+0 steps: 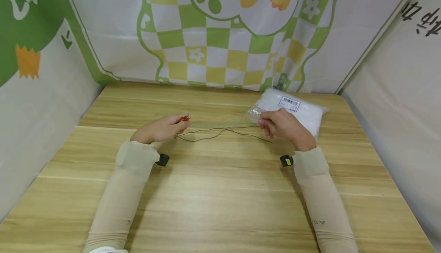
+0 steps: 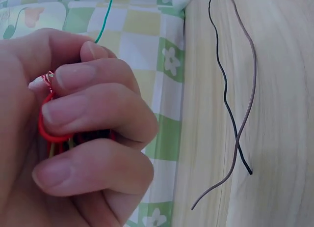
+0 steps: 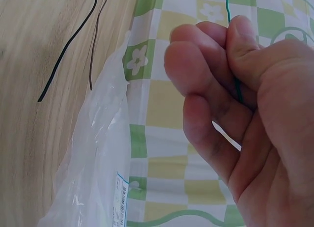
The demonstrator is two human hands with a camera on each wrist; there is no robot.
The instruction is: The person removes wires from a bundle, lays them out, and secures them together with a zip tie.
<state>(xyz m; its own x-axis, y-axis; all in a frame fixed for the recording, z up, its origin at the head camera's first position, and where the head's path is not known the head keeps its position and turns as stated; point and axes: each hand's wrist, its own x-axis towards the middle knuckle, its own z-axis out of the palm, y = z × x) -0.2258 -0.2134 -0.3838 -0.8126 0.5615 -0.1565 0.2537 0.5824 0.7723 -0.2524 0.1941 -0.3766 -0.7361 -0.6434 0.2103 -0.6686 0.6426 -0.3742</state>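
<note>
Your left hand is clamped on a bunch of red wires; the fingers bend around it and press it to the palm, probably so the first two digits can do finer work; at the thumb tip one green wire comes out. Your right hand is clamped on this same wire, with thumb and first finger together upon it; its other fingers bend more loosely. So the green wire goes between both hands, above the surface; it looks nearly straight, and I judge that you hold it from two sides to keep it tight.

Below, a black wire and a brown wire lie loose on the surface and cross each other; they seem to be put there to stay apart from the bunch. Farther, beyond your right hand, there is a clear bag with white contents and a label; behind is a checked cloth.

Some parts are difficult to see; your left fingers cover most of the bunch, so I cannot count its wires; the right palm hides the end of the green wire; the label is too small to read; what the bag contains, I cannot tell.
</note>
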